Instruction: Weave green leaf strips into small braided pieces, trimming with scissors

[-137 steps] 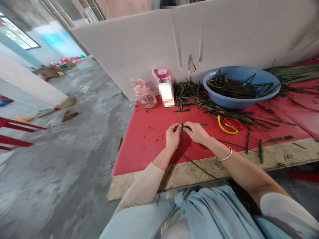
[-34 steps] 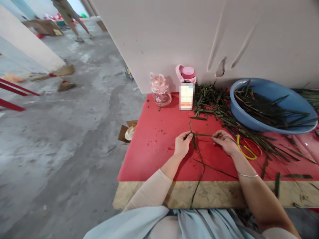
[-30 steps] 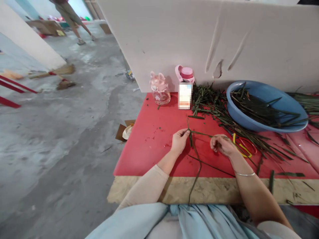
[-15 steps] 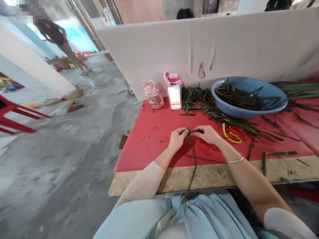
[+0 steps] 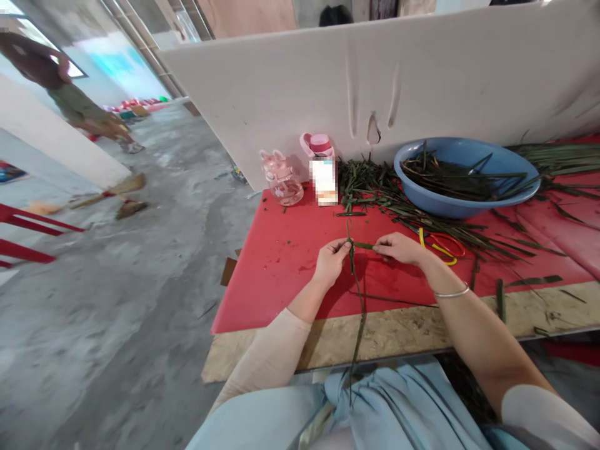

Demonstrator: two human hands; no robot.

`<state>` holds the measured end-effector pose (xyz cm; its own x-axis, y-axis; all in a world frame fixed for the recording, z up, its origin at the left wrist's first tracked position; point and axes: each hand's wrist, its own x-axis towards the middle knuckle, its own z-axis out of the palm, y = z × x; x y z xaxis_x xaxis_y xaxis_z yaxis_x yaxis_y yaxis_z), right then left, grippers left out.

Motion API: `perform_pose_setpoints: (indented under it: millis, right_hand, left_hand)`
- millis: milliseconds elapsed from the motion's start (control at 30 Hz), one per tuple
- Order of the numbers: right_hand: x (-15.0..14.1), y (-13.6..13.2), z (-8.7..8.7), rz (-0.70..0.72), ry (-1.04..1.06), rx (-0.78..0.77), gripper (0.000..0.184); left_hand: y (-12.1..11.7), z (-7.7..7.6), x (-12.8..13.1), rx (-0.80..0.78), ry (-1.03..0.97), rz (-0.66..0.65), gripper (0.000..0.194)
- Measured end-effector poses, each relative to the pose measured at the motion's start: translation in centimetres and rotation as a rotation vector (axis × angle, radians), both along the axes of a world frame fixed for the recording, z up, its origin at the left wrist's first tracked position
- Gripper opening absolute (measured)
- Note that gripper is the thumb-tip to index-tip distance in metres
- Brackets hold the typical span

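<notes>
My left hand (image 5: 333,257) pinches a small knotted bundle of green leaf strips (image 5: 352,257) between thumb and fingers, above the red table cover (image 5: 281,275). To its right, my right hand (image 5: 396,247) is closed on the end of a short leaf strip (image 5: 363,245), stretched level from the knot. A thin loop sticks up from the knot, and a long thin strand (image 5: 362,312) hangs from it over the table edge to my lap. Scissors with yellow and red handles (image 5: 443,249) lie just right of my right hand.
A blue basin (image 5: 469,201) holds long dark leaves. Cut leaf pieces (image 5: 365,181) are heaped beside it. A clear pink bottle (image 5: 284,184) and a pink-lidded bottle (image 5: 320,147) stand by the white panel (image 5: 281,94). A person (image 5: 70,94) is at far left.
My right hand has moved right, away from my left hand, and the leaf strip between them now shows longer and straight. The view has shifted slightly; the person at far left appears farther left.
</notes>
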<state>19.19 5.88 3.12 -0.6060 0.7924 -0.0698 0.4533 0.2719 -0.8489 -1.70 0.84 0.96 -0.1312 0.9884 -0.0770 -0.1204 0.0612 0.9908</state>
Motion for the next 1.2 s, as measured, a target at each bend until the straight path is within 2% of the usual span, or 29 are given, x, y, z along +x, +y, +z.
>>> perform_pose_setpoints:
  millis: [100,200,367,533,633,733,867,933,1067,1200]
  right_hand:
    - [1.7,0.2,0.7,0.095,0.187,-0.296,0.036]
    - [2.5,0.3,1.2,0.064,0.318,-0.431,0.035]
    - [2.7,0.4,1.2,-0.178,0.374,-0.342,0.035]
    - [1.3,-0.6,1.7,-0.201,0.773,-0.39,0.034]
    - [-1.0,-1.3,1.6,-0.22,0.83,-0.387,0.052]
    - [-3.3,-1.9,0.7,-0.269,0.65,-0.239,0.061]
    - [-5.2,-2.5,-0.7,-0.382,0.314,0.196,0.046]
    - [-5.8,-2.9,-1.1,-0.437,0.209,0.361,0.035]
    - [-6.6,-3.5,-1.2,-0.532,0.135,0.465,0.022]
    - [-6.8,-3.9,-1.1,-0.52,0.194,0.456,0.019]
  left_hand:
    - [0.1,-0.1,-0.2,0.012,-0.043,-0.029,0.046]
    - [0.1,-0.2,0.0,0.01,-0.083,-0.046,0.049]
    - [0.2,-0.3,0.0,-0.025,-0.13,0.011,0.049]
    - [0.2,-0.3,0.3,0.042,-0.197,-0.026,0.048]
    - [0.2,-0.3,0.5,0.097,-0.164,0.048,0.044]
    - [0.1,-0.4,0.6,0.183,-0.035,0.105,0.031]
    - [-0.3,-0.7,0.9,0.231,0.061,0.051,0.025]
    - [-0.5,-0.7,1.1,0.227,0.072,0.04,0.025]
    - [-0.8,-0.5,1.5,0.231,0.059,0.051,0.025]
    - [-0.8,-0.3,1.5,0.247,0.004,0.037,0.025]
